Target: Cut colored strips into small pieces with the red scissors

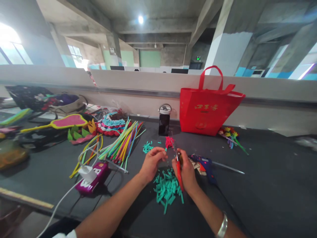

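Note:
My right hand [186,172] is wrapped round red-handled scissors [179,172], their blades pointing away from me. Facing it, my left hand [153,162] is closed in a pinch, and a tiny teal piece [165,149] shows at its fingertips, close to the scissors. Below both hands lies a loose pile of cut teal strips [167,188] on the dark table. Beyond the fingers are a small heap of pink-red pieces [169,142] and, left of it, a smaller heap of teal bits [148,147].
A phone [164,125] leans against a white-lidded bottle [165,108]. Right of them stands a red bag [210,110]. A blue glue gun [206,165] lies beside my right hand. Leftward are colourful craft stems [123,142] and a purple power strip [92,181] with cables.

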`<act>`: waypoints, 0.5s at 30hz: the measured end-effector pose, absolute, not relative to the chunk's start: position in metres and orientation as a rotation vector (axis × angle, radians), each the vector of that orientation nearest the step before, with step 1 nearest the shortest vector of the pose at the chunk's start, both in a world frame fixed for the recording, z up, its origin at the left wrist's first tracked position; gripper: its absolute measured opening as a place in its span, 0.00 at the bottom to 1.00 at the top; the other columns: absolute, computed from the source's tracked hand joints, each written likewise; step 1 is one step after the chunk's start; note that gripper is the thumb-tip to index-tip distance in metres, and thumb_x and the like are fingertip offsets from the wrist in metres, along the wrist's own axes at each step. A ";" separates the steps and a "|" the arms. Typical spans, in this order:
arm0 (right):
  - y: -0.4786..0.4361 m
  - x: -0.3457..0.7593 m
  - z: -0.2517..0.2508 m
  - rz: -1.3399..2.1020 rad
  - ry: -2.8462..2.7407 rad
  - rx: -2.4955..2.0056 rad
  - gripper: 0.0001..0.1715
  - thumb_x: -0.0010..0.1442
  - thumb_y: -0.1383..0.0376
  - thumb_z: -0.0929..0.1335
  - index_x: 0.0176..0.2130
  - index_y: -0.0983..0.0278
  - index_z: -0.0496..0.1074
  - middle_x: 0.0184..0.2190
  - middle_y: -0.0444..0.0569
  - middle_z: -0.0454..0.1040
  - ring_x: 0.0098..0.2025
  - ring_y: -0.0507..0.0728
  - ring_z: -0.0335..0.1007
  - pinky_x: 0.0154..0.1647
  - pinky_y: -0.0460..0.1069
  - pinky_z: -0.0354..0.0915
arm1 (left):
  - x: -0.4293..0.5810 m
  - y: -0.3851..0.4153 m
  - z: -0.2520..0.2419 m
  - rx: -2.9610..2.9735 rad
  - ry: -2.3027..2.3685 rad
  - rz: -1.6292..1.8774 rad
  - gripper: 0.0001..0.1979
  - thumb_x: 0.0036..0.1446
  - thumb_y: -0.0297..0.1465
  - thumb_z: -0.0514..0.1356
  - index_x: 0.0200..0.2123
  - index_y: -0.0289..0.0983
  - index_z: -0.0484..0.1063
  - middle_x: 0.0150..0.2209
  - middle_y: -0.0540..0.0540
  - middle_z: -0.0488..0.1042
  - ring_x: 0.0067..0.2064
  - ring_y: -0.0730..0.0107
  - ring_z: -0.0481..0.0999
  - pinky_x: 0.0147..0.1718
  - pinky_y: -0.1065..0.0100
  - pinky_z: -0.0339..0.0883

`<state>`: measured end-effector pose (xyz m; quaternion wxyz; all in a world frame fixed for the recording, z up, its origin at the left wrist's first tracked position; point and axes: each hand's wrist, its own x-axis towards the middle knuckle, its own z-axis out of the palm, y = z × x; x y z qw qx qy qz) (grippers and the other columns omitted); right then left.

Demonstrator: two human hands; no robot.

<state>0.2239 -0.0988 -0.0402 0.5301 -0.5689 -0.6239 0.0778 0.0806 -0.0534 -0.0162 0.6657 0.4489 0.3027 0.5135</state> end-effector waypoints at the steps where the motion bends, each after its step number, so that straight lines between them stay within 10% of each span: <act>1: -0.098 0.223 -0.043 0.150 -1.531 -1.360 0.22 0.57 0.66 0.63 0.52 0.63 0.63 0.45 0.53 0.72 0.44 0.57 0.71 0.46 0.53 0.67 | 0.081 -0.053 -0.015 0.949 0.648 1.160 0.06 0.47 0.30 0.66 0.30 0.36 0.73 0.25 0.51 0.72 0.26 0.76 0.68 0.31 0.72 0.61; 15: -0.099 0.216 -0.049 0.041 -1.711 -1.540 0.27 0.51 0.73 0.63 0.52 0.63 0.65 0.44 0.52 0.73 0.45 0.59 0.71 0.45 0.53 0.68 | 0.084 -0.059 -0.011 0.867 0.539 1.204 0.05 0.49 0.29 0.65 0.28 0.35 0.72 0.24 0.51 0.70 0.27 0.77 0.67 0.31 0.73 0.60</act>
